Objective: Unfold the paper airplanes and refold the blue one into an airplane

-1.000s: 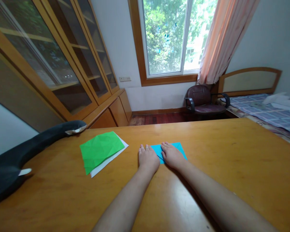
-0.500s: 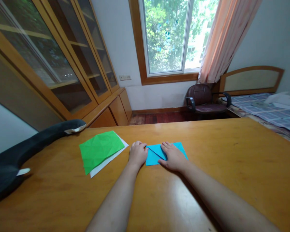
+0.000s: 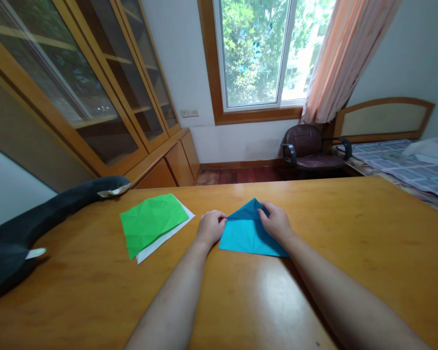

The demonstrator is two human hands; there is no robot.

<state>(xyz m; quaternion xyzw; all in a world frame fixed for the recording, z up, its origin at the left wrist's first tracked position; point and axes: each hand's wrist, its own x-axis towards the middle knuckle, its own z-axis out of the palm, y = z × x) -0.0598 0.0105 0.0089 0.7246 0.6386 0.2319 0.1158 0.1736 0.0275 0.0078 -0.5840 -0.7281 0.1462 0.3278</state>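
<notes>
A creased sheet of blue paper [image 3: 251, 237] lies on the wooden table [image 3: 241, 301] in front of me, its far part raised into a peaked flap. My left hand [image 3: 210, 227] pinches the left corner of this sheet between thumb and fingers. On the other side, my right hand [image 3: 277, 221] is closed on the raised flap near its peak and covers the paper's right part. To the left of my left hand rests a creased green sheet [image 3: 153, 221], with white paper [image 3: 164, 240] showing from under its right edge.
At the table's left edge lies a long dark object [image 3: 54, 209] with white parts. Beyond the table stand a glass-door cabinet [image 3: 131, 97], a brown armchair [image 3: 306, 146] and a bed [image 3: 405, 155]. A window [image 3: 255, 58] with a pink curtain [image 3: 346, 58] is at the back.
My right hand has gone from lying flat on the folded blue paper to gripping its flap. The flap has lifted away from me into a peak, and the sheet looks larger and partly unfolded.
</notes>
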